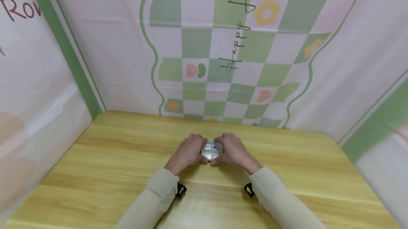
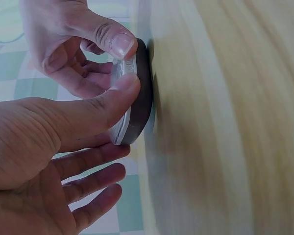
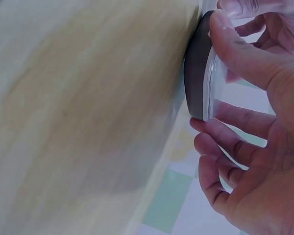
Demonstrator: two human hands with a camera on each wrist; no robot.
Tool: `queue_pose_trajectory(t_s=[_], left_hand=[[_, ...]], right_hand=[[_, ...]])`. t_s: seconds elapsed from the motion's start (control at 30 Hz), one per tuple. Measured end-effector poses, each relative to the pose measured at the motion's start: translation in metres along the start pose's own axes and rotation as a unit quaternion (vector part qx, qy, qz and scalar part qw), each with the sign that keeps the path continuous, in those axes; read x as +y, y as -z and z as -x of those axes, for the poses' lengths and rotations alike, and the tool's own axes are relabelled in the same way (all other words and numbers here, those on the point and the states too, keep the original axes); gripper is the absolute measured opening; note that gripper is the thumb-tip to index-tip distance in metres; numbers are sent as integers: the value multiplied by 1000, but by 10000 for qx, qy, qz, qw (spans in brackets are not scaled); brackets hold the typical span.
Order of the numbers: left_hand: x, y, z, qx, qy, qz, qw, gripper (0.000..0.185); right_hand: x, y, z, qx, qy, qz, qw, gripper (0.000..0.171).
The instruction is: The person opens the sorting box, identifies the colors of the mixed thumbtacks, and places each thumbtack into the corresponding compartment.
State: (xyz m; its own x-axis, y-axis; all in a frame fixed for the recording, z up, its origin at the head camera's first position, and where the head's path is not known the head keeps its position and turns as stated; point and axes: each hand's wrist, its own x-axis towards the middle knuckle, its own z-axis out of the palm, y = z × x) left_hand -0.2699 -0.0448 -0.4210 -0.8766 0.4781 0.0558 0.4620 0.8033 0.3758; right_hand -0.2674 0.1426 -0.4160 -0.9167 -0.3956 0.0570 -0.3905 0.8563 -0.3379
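A small rounded pill box with a dark base and a clear, compartmented lid is held level at the far middle of the table. A purple spot and a few tiny bits show through its lid; what they are is too small to tell. My left hand grips its left side, thumb at the near edge. Opposite, my right hand holds the right side the same way. In the left wrist view the dark base sits very close to the tabletop; whether it touches I cannot tell.
The wooden table runs back to a checkered cloth wall. Cloth also hangs at the left and right. Dark wrist-worn devices stick out below both sleeves.
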Motion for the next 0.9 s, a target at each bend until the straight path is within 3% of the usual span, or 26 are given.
queue_pose_trajectory(t_s=[0.13,0.67,0.8,0.9], left_hand=[[1,-1,0,6,17,60,10000,55],[-4,1,7,-553,31,493,9972,71],[-9,7,10,-583,40,733,9956,75],[-16,14,12,-391,231,668,9967,72]], right_hand=[[-1,0,1,-1,-95,-52,9999,78],[4,-3,5,-263,-246,-442,9984,87],[8,1,12,-8,-330,-561,9979,92],[15,6,21,402,-386,-499,9972,88]])
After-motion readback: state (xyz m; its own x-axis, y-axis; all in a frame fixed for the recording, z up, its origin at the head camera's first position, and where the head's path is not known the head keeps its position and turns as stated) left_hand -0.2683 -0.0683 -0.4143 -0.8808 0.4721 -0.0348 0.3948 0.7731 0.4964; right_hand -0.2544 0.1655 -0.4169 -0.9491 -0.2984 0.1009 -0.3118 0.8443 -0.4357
